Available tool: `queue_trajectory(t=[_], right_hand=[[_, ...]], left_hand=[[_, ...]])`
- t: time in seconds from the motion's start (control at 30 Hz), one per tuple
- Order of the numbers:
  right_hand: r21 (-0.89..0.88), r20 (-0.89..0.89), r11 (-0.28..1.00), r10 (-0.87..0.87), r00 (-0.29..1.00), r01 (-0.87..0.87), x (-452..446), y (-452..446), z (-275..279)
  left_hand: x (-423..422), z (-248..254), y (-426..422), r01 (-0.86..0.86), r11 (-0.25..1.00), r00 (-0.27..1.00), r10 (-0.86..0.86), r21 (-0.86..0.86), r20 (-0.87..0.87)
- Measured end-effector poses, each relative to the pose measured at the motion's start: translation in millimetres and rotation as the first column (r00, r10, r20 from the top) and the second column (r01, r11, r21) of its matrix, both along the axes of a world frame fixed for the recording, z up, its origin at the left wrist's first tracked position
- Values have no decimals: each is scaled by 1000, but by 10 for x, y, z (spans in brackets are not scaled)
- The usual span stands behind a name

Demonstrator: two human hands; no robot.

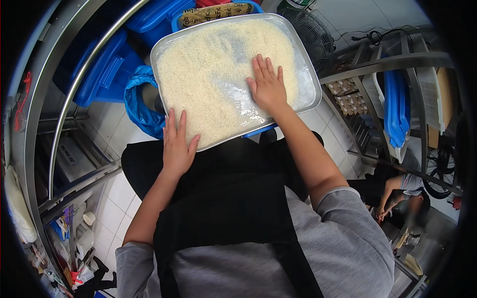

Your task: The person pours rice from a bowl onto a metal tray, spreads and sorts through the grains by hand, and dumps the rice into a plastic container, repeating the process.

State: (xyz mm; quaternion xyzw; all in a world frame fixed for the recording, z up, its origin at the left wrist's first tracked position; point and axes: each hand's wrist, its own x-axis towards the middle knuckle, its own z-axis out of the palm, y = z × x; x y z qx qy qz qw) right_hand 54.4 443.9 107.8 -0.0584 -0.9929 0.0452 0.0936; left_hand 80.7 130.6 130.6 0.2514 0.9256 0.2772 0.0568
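Observation:
A large metal tray (310,91) lies in front of my body, spread with pale grains that look like rice (198,74). My left hand (179,149) rests at the tray's near left corner, its fingers stretched over the rim and touching the grains. On the right half of the tray, my right hand (269,85) lies flat on the grains with its fingers apart. Bare metal shows through beside and below the right palm. Neither hand grips anything. What supports the tray from below is mostly hidden.
Left of the tray are a blue plastic bag (136,102) and blue lidded bins (112,69). A fan (308,32) stands behind its right corner. Metal racks flank both sides, with egg trays (348,97) on the right. Another person (397,193) is at lower right.

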Motion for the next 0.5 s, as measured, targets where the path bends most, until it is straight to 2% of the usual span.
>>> queue_trajectory(t=[0.17, 0.23, 0.4, 0.5], right_hand=[[11, 8, 995, 99, 995, -99, -64, -457, 98], [-69, 36, 966, 252, 967, -249, -128, -527, 32], [-27, 12, 987, 158, 987, -158, -237, -371, -11], [-21, 121, 995, 95, 988, -93, -180, -383, 21]], left_hand=[[6, 40, 9, -10, 1000, 1000, 11, -26, 18], [11, 37, 14, -16, 999, 1000, 17, -32, 18], [3, 47, 20, -24, 999, 1000, 24, -42, 18], [21, 32, 7, -23, 999, 1000, 24, -45, 12]])
